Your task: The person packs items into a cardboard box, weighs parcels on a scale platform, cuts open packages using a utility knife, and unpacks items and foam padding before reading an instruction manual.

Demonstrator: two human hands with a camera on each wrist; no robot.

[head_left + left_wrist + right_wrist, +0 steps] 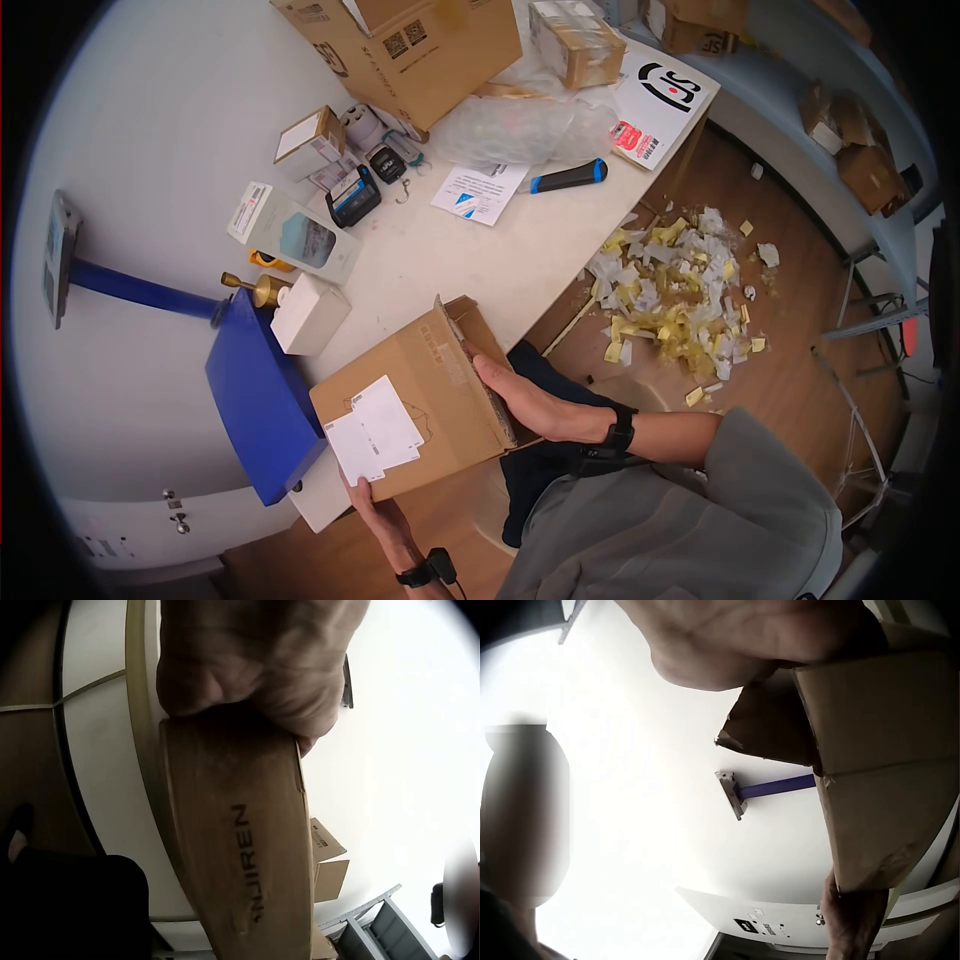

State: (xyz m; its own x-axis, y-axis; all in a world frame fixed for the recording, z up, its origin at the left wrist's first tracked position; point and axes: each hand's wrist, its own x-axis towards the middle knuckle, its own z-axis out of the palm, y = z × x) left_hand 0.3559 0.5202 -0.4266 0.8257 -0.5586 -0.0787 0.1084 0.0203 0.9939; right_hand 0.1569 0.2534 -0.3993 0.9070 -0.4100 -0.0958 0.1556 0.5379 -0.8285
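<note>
A brown cardboard box (455, 420) with white labels on its face is held tilted at the table's near edge. The left hand (385, 520) grips its lower corner, thumb on the labelled face. At the box's other end, with flaps standing out, the right hand (535, 400) holds the edge; its fingertips are hidden. Dark printed letters show on the box's narrow side (240, 825) in the left wrist view, below the left hand (255, 660). In the right wrist view the right hand (757, 637) lies against the box (885, 750) beside a raised flap (769, 724).
A blue stand (260, 400) and small white box (310, 315) are left on the table (400, 265). Behind are a large carton (420, 60), plastic wrap (520, 125), a paper (480, 195) and a black-and-blue handled tool (570, 177). Scraps (680, 290) litter the floor.
</note>
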